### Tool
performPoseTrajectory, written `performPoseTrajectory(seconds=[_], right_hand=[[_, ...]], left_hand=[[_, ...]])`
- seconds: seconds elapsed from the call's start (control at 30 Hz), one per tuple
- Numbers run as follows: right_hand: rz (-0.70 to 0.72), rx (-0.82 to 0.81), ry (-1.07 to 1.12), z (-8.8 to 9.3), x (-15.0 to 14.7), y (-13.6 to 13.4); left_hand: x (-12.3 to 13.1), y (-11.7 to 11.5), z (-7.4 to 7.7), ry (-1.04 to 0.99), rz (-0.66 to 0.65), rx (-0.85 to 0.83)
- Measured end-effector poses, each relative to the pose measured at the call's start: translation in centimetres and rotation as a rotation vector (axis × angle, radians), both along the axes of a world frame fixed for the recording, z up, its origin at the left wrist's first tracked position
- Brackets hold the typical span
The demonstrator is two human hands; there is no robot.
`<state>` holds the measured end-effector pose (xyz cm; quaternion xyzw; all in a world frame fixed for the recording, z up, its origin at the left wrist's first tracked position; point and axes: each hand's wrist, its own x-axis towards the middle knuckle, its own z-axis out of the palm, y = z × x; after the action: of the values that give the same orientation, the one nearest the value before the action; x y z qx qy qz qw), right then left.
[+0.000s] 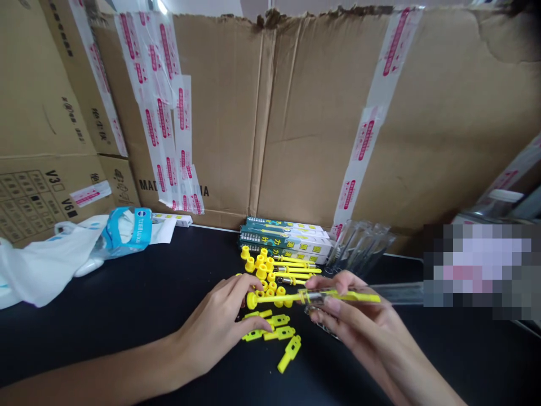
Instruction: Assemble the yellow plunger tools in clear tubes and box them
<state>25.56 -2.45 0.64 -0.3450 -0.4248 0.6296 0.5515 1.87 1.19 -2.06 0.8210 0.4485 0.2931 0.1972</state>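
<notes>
A: Please tell me first, how are the fingers [325,307] of the right hand [359,321]?

B: They are almost closed. They pinch a clear plastic tube [359,294] together with a long yellow rod [274,299], and one part of the rod is inside the tube. The far end of the tube goes into a blurred patch [477,270].

A: And the left hand [215,330]?

B: Its fingers are bent and a little open, just beside the round end of the rod. The thumb [262,324] is over some flat yellow pieces [270,330]. I cannot tell if this hand has hold of anything.

A: Where are the other yellow parts?

B: More yellow rods with cup ends [270,265] lie close together behind the hands, on the black worktop [105,332]. One flat piece [289,352] lies a little apart from the others, near the front.

A: What is farther away?

B: Behind the rods there is a stack of green and white boxes [285,239], and beside it are more clear tubes [359,245]. On the left side lie a white plastic bag [42,270] and a blue and white packet [127,231]. Behind everything stands a cardboard sheet [262,113] with printed tape [156,113] on it.
</notes>
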Motion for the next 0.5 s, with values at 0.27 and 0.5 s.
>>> performPoseTrajectory(seconds=[0.27, 0.5], right_hand=[[-0.063, 0.02, -0.04, 0.2, 0.7, 0.6], [-0.026, 0.035, -0.1, -0.4, -1.0, -0.2]], left_hand=[[-0.2, 0.2, -0.4, -0.029, -0.104, 0.19], [-0.2, 0.2, -0.5, -0.163, -0.092, 0.141]])
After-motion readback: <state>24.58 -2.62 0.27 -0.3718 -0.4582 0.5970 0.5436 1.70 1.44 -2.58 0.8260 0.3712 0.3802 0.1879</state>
